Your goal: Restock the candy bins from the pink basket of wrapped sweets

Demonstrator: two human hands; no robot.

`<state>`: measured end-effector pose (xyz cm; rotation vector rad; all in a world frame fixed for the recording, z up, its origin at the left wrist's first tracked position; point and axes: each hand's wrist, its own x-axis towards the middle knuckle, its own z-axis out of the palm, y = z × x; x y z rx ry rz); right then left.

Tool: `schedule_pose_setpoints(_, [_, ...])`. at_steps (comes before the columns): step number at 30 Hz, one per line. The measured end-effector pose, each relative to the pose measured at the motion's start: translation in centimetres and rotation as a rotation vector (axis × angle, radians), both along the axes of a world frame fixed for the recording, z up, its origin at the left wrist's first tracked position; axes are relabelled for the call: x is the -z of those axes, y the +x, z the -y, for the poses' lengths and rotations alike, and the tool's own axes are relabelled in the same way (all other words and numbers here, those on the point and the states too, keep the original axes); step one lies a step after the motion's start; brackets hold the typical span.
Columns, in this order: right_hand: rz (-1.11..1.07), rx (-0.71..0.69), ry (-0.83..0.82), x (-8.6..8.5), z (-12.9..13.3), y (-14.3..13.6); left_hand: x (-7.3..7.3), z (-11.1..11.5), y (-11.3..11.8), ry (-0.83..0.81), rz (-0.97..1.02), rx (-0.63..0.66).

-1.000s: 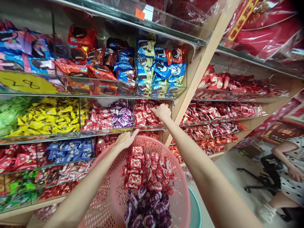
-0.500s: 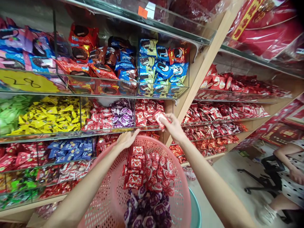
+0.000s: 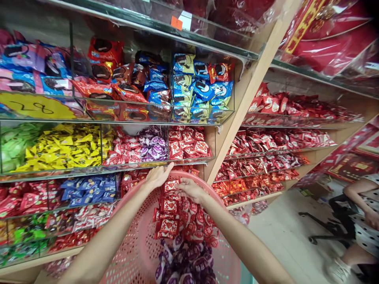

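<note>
Head view: your right hand pinches a packet inside the far rim of the basket; left hand touches rim, closure unclear; left side bare.

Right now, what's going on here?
The right hand has its fingers on a red packet at the top of the stack in the pink basket. The left hand is at the basket's rim. Round red candies and purple candies lie beside and below the stack, in front of the candy shelves.
</note>
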<state>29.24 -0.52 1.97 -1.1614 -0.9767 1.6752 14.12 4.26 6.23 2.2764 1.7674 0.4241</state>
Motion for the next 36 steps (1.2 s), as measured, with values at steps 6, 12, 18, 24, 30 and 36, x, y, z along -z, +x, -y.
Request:
schedule_pose_setpoints(6, [0.145,0.142,0.074,2.1,-0.6,-1.0,-0.1,0.1,0.0,-0.008,0.003,-0.011])
schedule_pose_setpoints(12, [0.656,0.211,0.277,3.0,-0.3,-0.8,-0.2,0.1,0.1,-0.023,0.002,-0.032])
schedule_pose_setpoints(18, [1.216,0.261,0.476,2.4,0.3,-0.3,-0.2,0.1,0.1,-0.001,0.009,-0.005])
schedule_pose_setpoints(24, [1.589,0.12,0.546,0.9,1.3,-1.3,-0.3,0.1,0.2,-0.007,-0.007,-0.009])
schedule_pose_setpoints(30, [1.744,-0.156,1.088,-0.5,1.7,-2.4,-0.3,0.1,0.2,-0.004,-0.017,-0.017])
schedule_pose_setpoints(36, [1.741,-0.235,1.17,0.5,1.5,-1.9,-0.3,0.1,0.2,-0.002,-0.001,-0.013])
